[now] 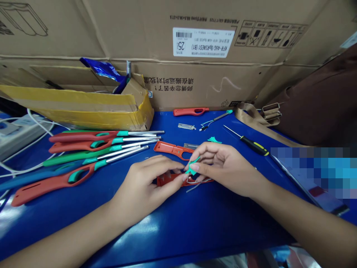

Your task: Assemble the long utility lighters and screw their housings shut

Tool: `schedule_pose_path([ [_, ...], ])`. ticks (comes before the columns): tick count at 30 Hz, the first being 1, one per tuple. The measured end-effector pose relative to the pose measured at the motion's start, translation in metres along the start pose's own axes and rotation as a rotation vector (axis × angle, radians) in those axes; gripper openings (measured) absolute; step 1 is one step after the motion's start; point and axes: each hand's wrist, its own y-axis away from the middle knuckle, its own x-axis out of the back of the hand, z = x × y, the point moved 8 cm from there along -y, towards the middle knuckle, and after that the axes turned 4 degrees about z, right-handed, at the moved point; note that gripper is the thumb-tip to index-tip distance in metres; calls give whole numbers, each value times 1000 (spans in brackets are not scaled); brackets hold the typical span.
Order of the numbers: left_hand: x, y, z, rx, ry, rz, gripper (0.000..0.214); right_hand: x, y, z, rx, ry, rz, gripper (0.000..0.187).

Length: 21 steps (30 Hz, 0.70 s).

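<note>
My left hand [145,188] lies curled over a red plastic handle shell [170,180] on the blue table [178,223], fingertips pressing it down. My right hand [223,165] pinches a small teal plastic trigger piece [192,168] just above that shell, where thin wires trail out. A second red shell half [173,149] lies just behind the hands. Another small teal piece [214,140] rests behind my right hand.
Several assembled long lighters [92,149] with red or green handles lie at left. At the back are a taped cardboard box [83,108], a red shell [191,111], a metal tube with wires [214,120], a screwdriver [248,143], a brown strap [259,115] and white cables [25,137].
</note>
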Motion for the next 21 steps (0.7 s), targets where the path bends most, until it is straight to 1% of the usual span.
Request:
schedule_pose_path([
  [4,0,1,3,-68,-20,-6,10,3,-1,-2,37,87,49,29],
  [6,-1,1,5,-99,-27,-15,13,1,-1,-2,43,101,63,28],
  [8,-2,2,7,-130,-34,-33,11,-1,1,-6,86,141,74,23],
  [10,-4,3,10,-159,-39,-55,7,-2,5,-13,180,225,91,20],
  [13,-4,3,13,-185,-44,-77,5,-4,12,-22,315,395,107,25],
  [15,-3,3,13,-188,-58,-64,6,-5,17,-29,422,553,115,24],
  [18,1,2,12,-174,-76,-35,7,-11,25,-40,637,826,105,15],
  [21,0,2,8,-137,-80,-53,8,-16,28,-42,757,1051,90,15],
])
